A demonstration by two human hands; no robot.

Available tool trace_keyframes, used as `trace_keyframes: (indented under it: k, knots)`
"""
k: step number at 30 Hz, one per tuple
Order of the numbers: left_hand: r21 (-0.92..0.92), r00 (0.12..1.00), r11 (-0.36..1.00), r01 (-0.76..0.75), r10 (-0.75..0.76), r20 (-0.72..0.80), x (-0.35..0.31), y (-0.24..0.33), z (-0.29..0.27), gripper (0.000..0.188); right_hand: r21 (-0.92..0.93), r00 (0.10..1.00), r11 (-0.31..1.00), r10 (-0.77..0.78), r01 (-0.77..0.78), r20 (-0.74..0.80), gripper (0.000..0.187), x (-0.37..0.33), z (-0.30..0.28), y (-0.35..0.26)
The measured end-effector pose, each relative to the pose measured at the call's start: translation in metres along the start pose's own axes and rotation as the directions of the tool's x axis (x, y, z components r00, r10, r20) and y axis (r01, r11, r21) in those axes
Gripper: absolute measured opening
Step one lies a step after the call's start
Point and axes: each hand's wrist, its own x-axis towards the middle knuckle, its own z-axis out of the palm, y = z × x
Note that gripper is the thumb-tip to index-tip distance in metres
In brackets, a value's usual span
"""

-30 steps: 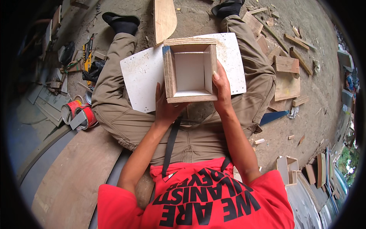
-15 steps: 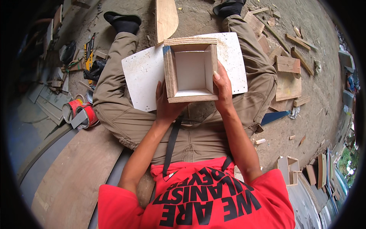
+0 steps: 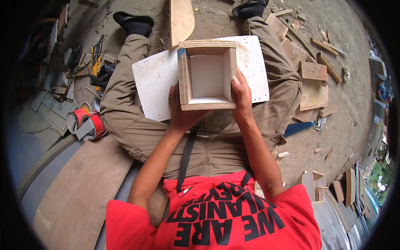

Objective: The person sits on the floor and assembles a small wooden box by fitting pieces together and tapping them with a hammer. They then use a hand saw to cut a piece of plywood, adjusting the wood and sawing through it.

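Between my hands is a small wooden box [image 3: 209, 106] with thick plywood edges, a white inside and its open side facing me. A blue patch marks its upper left corner. My left hand [image 3: 180, 113] grips the box's left side and lower corner, its fingers partly hidden behind the wood. My right hand [image 3: 243, 96] holds the right side, with the thumb along the edge. Beneath the box lies a white board [image 3: 156, 79] with small holes, spread across my legs. A plywood piece with a rounded end [image 3: 181, 21] reaches away beyond the box.
To the left stand red paint cans [image 3: 98, 125] and a handsaw with a yellow part [image 3: 96, 62]. A large curved plywood sheet [image 3: 83, 183] lies at lower left. Wood offcuts [image 3: 314, 71] and a blue saw blade [image 3: 299, 128] lie right. Another small wooden box [image 3: 318, 183] sits at lower right.
Almost nothing differs. The box and both hands have shifted very slightly left in the picture, with the same grip on the box.
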Motion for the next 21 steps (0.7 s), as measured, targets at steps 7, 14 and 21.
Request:
trace_keyframes:
  k: [7,14,21]
  knots:
    - [-0.518,0.974,0.832,0.200,-0.109,0.201,0.002,-0.008,-0.045,0.093,-0.040,0.999,0.999,-0.012,0.014,0.040,0.074,0.005,-0.008,-0.001]
    - [-0.909,0.910,0.203,0.364,-0.285,0.301,0.044,-0.005,-0.047,0.063,-0.080,0.999,0.996,0.036,-0.035,0.017,0.079,0.009,-0.011,-0.005]
    - [-0.863,0.868,0.274,0.425,-0.394,0.302,0.060,0.008,-0.040,0.067,-0.122,0.999,0.991,0.053,-0.053,-0.001,0.079,0.016,-0.015,-0.006]
